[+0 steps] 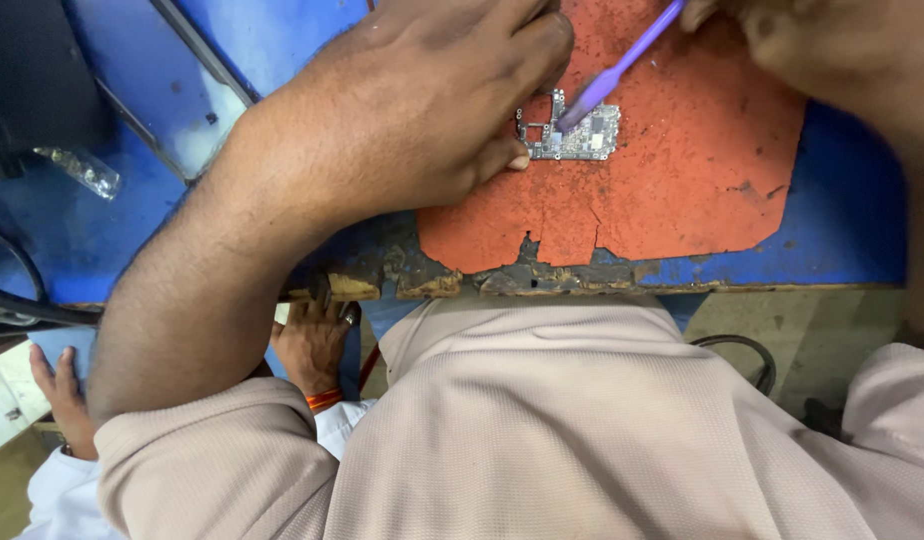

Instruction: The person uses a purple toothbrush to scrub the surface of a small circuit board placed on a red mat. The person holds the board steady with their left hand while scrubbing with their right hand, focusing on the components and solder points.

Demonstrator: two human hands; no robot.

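fingers [542,40] of the left hand [412,100] press together on the small circuit board [580,135], thumb tip at its near-left corner, wrist arched over the orange mat [682,180]. the right hand [832,50] pinches a purple plastic tool [617,70], its flat tip on the board. the board lies near the mat's far edge, the mat by the blue worktop [842,210] near edge.

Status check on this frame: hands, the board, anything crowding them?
Left hand pins small grey circuit board on worn orange mat. Right hand grips purple plastic pry tool, tip on board. Nothing obstructing.
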